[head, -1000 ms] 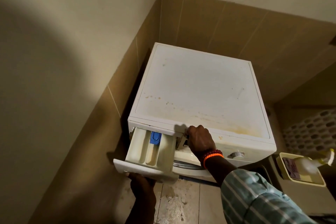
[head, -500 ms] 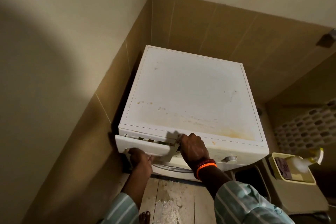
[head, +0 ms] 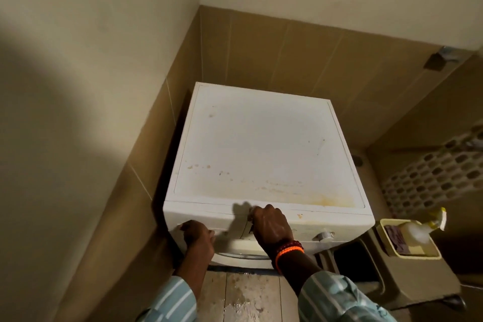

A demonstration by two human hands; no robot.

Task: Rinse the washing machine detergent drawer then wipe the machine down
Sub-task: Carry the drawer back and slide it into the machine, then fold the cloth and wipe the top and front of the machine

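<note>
Tiled corner, washer (head: 264, 154) at centre frame. Left hand (head: 197, 236) pressing drawer (head: 206, 219) flush into lower-left front, fingers curled; right hand (head: 270, 225) beside it, fingers hidden, cannot tell. Top stained, wiping seemingly undone. Spray bottle (head: 418, 230) lower right.

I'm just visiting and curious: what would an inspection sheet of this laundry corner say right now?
Surface: washing machine top is bare, with yellow-brown stains near the front edge.
Job's things: detergent drawer sits flush in the front panel; dial at the panel's right.
Clutter: yellow caddy to the right holds a spray bottle and a dark cloth.
Hands: left hand presses on the drawer front; right hand rests on the panel, orange bracelet at the wrist.
Cables: nothing seen.
Surroundings: tiled corner walls, perforated laundry basket at right, pale residue on the floor.
</note>
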